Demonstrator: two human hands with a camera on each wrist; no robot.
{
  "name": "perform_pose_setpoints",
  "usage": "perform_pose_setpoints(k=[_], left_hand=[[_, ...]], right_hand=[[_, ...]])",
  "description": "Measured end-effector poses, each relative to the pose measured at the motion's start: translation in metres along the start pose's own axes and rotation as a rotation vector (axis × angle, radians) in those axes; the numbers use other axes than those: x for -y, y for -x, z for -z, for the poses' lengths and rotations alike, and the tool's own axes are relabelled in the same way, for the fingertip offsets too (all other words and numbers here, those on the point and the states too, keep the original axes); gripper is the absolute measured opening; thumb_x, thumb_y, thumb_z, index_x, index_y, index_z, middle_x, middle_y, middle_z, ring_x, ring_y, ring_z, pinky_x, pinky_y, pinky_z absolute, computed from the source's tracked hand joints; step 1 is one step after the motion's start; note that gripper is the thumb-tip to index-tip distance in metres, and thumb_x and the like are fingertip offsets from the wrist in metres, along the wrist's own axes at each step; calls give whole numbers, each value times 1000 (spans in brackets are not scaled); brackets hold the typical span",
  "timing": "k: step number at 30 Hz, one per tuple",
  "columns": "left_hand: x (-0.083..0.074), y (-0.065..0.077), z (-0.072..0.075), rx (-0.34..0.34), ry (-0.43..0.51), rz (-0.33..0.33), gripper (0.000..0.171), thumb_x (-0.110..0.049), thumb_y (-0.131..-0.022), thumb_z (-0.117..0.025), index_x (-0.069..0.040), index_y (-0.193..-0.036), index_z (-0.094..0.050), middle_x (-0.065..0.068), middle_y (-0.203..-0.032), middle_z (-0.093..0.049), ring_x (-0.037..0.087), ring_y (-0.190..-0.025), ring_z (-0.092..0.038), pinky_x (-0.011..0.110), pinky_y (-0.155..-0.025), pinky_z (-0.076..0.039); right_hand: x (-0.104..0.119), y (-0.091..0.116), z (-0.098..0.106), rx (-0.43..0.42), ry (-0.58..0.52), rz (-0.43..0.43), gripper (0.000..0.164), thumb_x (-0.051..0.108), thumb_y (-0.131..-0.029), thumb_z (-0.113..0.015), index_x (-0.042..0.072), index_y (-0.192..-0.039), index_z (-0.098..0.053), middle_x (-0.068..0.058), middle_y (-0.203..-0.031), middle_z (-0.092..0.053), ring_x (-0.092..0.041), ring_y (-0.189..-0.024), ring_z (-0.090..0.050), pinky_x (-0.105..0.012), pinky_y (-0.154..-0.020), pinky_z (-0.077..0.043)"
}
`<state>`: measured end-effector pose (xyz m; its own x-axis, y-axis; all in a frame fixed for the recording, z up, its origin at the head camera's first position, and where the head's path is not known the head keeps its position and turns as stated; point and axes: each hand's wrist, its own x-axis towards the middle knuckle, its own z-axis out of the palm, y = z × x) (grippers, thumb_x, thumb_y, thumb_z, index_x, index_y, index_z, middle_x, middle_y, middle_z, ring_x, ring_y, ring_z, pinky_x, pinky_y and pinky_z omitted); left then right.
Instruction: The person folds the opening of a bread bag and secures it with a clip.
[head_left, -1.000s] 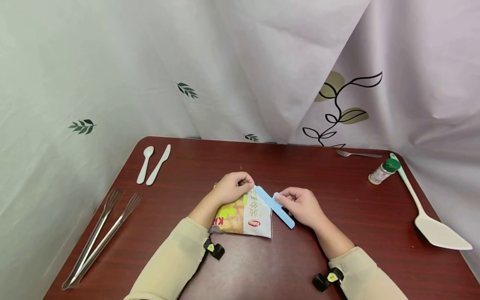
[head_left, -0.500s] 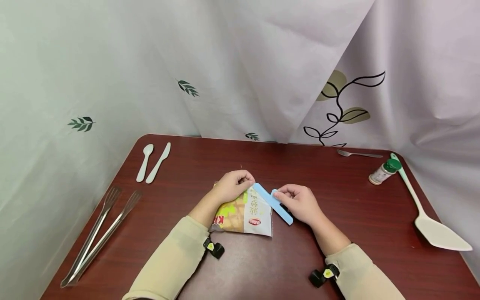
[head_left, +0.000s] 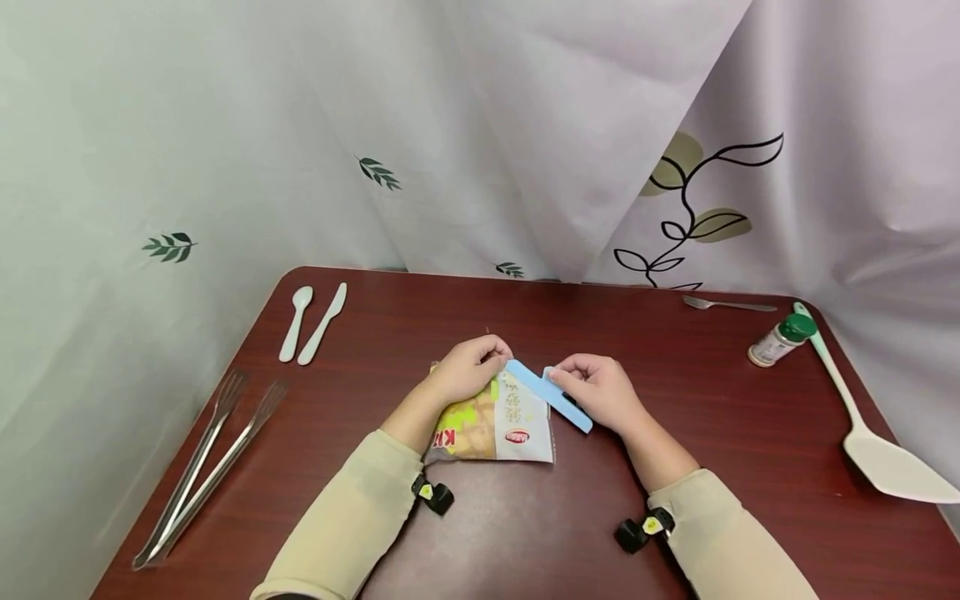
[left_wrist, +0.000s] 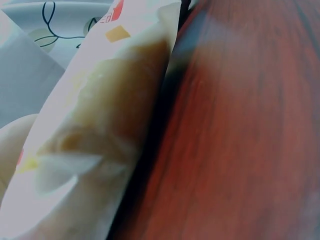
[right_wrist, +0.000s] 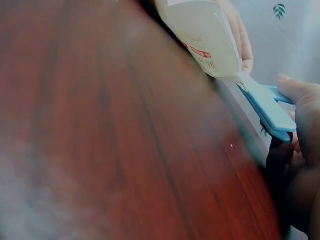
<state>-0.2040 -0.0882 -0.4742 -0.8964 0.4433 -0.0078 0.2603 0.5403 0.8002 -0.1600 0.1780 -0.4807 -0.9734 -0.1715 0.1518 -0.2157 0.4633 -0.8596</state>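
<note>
A snack bag [head_left: 480,429] with a white end and a printed yellow-green front is at the middle of the table. My left hand [head_left: 471,367] grips its upper edge, thumb and fingers together near the top corner. My right hand [head_left: 600,387] pinches the handle of a light blue bag clip [head_left: 551,396] between thumb and fingers. The clip's long bar slants across the bag's upper right corner, one end right at my left fingertips. In the right wrist view the clip [right_wrist: 267,105] meets the corner of the bag [right_wrist: 202,37]. Close up, the bag [left_wrist: 100,115] fills much of the left wrist view.
Metal tongs [head_left: 202,475] lie at the left, with a white spoon [head_left: 296,323] and white knife [head_left: 322,325] behind them. At the right are a fork [head_left: 727,305], a green-capped seasoning bottle [head_left: 782,340] and a white turner [head_left: 888,458]. A curtain [head_left: 480,142] hangs behind the table [head_left: 480,542].
My right hand has moved slightly up, turning the clip to a flatter slant and further over the bag's corner. My left hand keeps its grip on the bag.
</note>
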Motion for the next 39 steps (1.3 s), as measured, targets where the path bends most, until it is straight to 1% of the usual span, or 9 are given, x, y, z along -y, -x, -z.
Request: perform_pose_setpoints(k=[3, 5, 7, 10, 13, 18, 23, 28, 39], left_hand=[[0, -1, 2, 25, -18, -13, 13, -23, -107, -62, -21, -116, -71, -3, -97, -65, 16, -91, -61, 38, -87, -49], [0, 0, 5, 32, -76, -22, 16, -23, -102, -66, -20, -117, -70, -4, -94, -64, 15, -89, -61, 40, -90, -47], [0, 0, 9, 31, -141, -26, 18, -25, -98, -71, -20, -114, -69, -6, -89, -63, 14, -83, -60, 41, -90, -45], [2, 1, 15, 39, -205, -25, 15, -31, -97, -75, -20, -105, -69, -6, -79, -59, 13, -73, -56, 39, -84, -42], [5, 2, 19, 79, -190, -24, 15, -34, -100, -74, -21, -95, -69, -5, -72, -55, 14, -67, -53, 36, -74, -44], [5, 2, 23, 148, -136, -13, 16, -34, -101, -73, -22, -91, -71, -7, -70, -60, 14, -66, -57, 33, -69, -46], [4, 1, 23, 171, -136, -25, 19, -36, -101, -74, -22, -88, -72, -6, -63, -58, 15, -61, -56, 39, -80, -46], [4, 0, 22, 167, -165, -51, 19, -35, -102, -73, -23, -87, -74, -11, -65, -62, 12, -64, -59, 48, -102, -37], [-1, 0, 19, 172, -160, -64, 17, -33, -102, -74, -22, -89, -76, -12, -67, -64, 10, -66, -59, 50, -100, -31]], right_hand=[[0, -1, 1, 8, -11, -5, 16, 28, -96, -82, 14, -89, -82, 3, -62, -60, -10, -56, -53, -26, -53, -41], [0, -1, 1, 21, -25, -5, 17, 28, -97, -82, 13, -90, -82, 3, -63, -61, -10, -57, -54, -27, -53, -42], [-1, 0, 2, 28, -34, -5, 17, 28, -98, -81, 13, -91, -81, 2, -64, -61, -11, -56, -55, -27, -53, -43], [-1, 2, 1, 25, -54, -8, 15, 26, -99, -80, 12, -92, -81, 1, -64, -61, -10, -55, -55, -27, -54, -45], [-2, 3, 0, 20, -58, -8, 12, 19, -99, -79, 9, -93, -80, -1, -63, -61, -8, -54, -53, -25, -53, -44], [-3, 5, -3, 18, -62, 9, 7, 5, -99, -75, 1, -95, -78, -7, -63, -60, -6, -54, -50, -24, -52, -42], [-3, 5, -1, 24, -89, 28, 5, 6, -98, -77, 4, -95, -79, -1, -63, -60, -6, -54, -51, -23, -52, -42], [-2, 6, 1, 35, -137, 57, 5, 11, -98, -78, 7, -95, -80, 2, -63, -60, -8, -53, -52, -24, -51, -43], [-2, 5, -1, 22, -108, 55, 4, 7, -97, -78, 5, -95, -80, 3, -63, -58, -6, -53, -48, -22, -51, -40]])
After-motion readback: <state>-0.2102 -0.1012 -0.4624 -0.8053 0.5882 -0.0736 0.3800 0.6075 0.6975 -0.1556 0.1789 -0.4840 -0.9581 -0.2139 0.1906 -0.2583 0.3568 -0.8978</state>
